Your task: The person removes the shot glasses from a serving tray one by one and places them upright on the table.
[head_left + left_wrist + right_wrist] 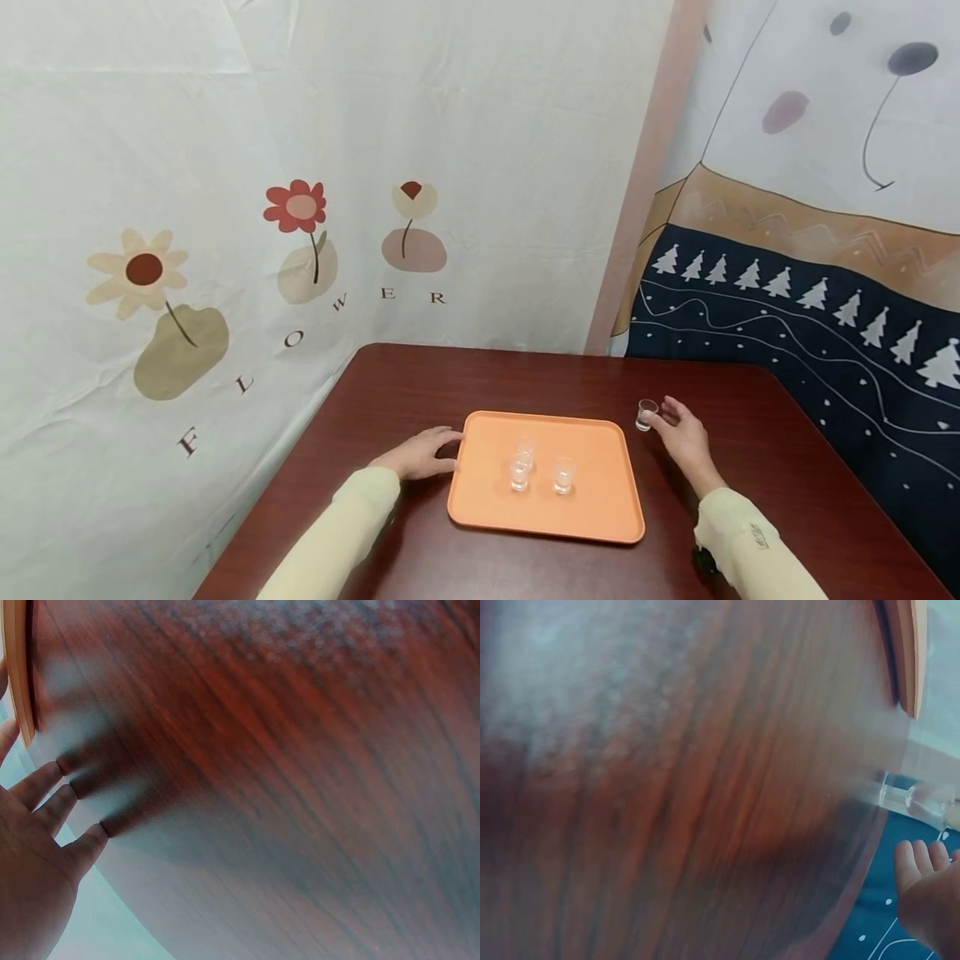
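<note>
An orange tray (480, 512) lies on the dark red table and carries three small clear shot glasses, one at the back (526, 450), one in front of it (519, 477) and one to the right (563, 477). My left hand (420, 454) rests at the tray's left edge, thumb and fingertips by the rim; its spread fingers show in the left wrist view. Beyond the tray's right side, my right hand (684, 437) holds another shot glass (643, 417) near its rim, thumb across it. That glass (900, 796) stands at the tabletop in the right wrist view, the other fingers apart from it.
The wooden table (555, 379) has rounded far corners. A white cloth with flowers and letters (495, 208) hangs behind and at left. A dark blue cloth with white trees (750, 325) hangs at right. The tray's edge (911, 667) also shows in the right wrist view.
</note>
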Available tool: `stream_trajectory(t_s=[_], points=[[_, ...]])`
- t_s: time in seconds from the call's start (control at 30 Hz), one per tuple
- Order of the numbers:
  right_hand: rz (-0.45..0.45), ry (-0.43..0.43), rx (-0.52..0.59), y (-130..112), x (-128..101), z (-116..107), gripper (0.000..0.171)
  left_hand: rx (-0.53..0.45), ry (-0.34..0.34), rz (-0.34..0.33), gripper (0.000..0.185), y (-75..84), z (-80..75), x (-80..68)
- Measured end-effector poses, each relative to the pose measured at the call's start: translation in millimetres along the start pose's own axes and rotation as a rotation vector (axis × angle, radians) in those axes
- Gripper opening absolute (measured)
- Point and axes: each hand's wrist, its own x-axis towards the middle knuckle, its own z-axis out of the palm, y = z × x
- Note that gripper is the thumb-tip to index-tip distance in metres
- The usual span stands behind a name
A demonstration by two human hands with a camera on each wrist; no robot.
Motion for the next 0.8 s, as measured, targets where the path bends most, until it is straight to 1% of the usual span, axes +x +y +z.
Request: stream_trajectory(t_s=[0.2,0.33,0.43,0.53,0.63,0.8], points=[[-0.051,0.05,-0.03,-2,-6,-7,0.075,0.004,-0.002,-0.009,0.06,-0.2,1.3,-0.3],[-0.081,0.092,-0.002,-7,-11,-10,0.073,-0.002,-0.008,-0.022,0.061,0.9,0.2,-0.2],[-0.107,0.104,0.017,-12,-15,-9,0.071,-0.01,-0.01,-0.04,0.061,2.0,-1.0,-0.6],[-0.132,0.076,0.022,-17,-18,-7,0.069,-0.006,-0.012,-0.05,0.061,2.3,-1.8,-1.5],[-0.154,0.032,0.021,-20,-23,-3,0.068,-0.004,-0.007,-0.044,0.061,2.1,-2.5,-2.2],[-0.188,-0.036,0.013,-21,-31,7,0.069,-0.002,-0.004,-0.04,0.061,2.3,-3.5,-2.3]])
